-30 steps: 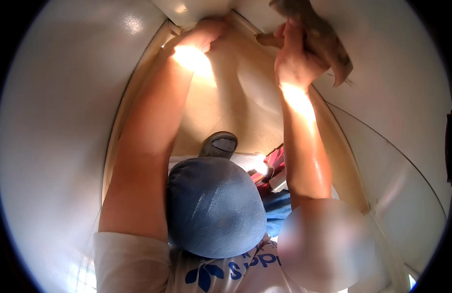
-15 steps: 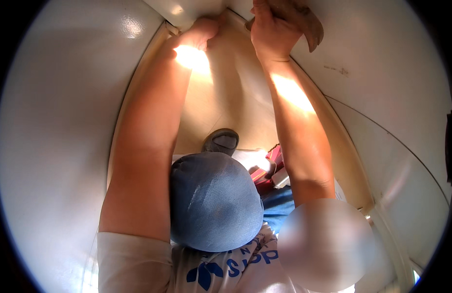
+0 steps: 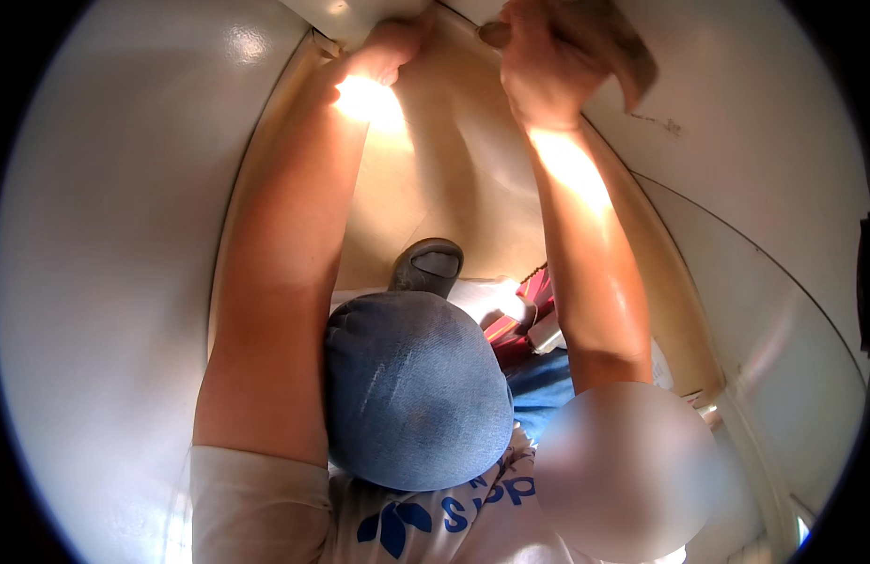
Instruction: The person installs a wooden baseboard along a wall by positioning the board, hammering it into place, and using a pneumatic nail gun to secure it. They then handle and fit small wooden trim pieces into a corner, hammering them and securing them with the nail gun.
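At the upper middle, my left hand reaches into the corner where the white panels meet the tan board. Its fingers curl together, and whatever they may hold is hidden. My right hand, slightly blurred, is wrapped round a brown, worn tool that looks like a claw hammer. The tool's curved, claw-like end sticks out to the right of the hand and a rounded end shows to the left. A gap separates the two hands.
White panels curve up on the left and right. My bent knee in blue jeans fills the lower middle, with a dark shoe beyond it. A red striped item lies beside the knee, under my right forearm.
My right hand and the claw hammer have shifted right and slightly nearer, away from the left hand. The left hand stays at the corner, rising only slightly in view.
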Demonstrator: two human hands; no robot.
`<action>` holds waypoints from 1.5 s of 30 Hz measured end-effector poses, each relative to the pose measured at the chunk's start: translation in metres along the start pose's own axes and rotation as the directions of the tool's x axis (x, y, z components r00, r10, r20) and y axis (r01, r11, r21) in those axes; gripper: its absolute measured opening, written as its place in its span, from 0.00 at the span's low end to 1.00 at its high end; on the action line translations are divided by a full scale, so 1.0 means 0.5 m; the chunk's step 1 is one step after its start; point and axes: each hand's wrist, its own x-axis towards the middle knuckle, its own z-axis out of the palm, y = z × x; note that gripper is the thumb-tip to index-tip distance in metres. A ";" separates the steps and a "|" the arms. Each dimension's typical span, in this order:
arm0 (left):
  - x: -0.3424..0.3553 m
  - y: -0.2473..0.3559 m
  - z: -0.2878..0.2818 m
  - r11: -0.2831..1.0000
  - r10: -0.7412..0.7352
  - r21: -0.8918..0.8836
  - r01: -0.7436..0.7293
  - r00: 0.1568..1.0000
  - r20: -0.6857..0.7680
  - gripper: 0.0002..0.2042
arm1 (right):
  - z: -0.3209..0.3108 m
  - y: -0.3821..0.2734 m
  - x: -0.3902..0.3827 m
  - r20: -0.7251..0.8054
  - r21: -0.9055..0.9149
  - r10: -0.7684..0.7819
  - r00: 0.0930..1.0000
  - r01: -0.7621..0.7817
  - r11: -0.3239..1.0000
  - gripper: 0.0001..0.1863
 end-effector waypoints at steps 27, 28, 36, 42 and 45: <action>0.102 -0.068 -0.016 0.995 0.012 -0.099 -0.009 1.000 0.027 0.17 | -0.703 -0.204 -0.658 -0.064 -0.994 0.778 0.624 -0.108 0.005 0.26; 0.106 -0.062 0.013 0.992 0.035 -0.122 -0.028 0.998 0.055 0.16 | -0.741 -0.235 -0.734 -0.140 -0.990 0.857 0.496 -0.087 -0.112 0.33; 0.031 -0.031 0.030 0.991 0.038 -0.128 -0.050 0.995 -0.097 0.14 | -0.687 -0.240 -0.806 -0.109 -0.992 0.948 0.300 0.021 -0.121 0.28; 0.082 -0.049 0.021 0.990 0.074 -0.113 -0.081 0.995 -0.064 0.18 | -0.765 -0.180 -0.825 0.228 -0.969 0.914 0.334 0.173 0.179 0.29; 0.091 -0.049 0.017 0.994 0.039 -0.098 -0.042 0.999 -0.030 0.20 | -0.757 -0.251 -0.731 0.289 -0.937 0.950 0.118 0.239 0.255 0.28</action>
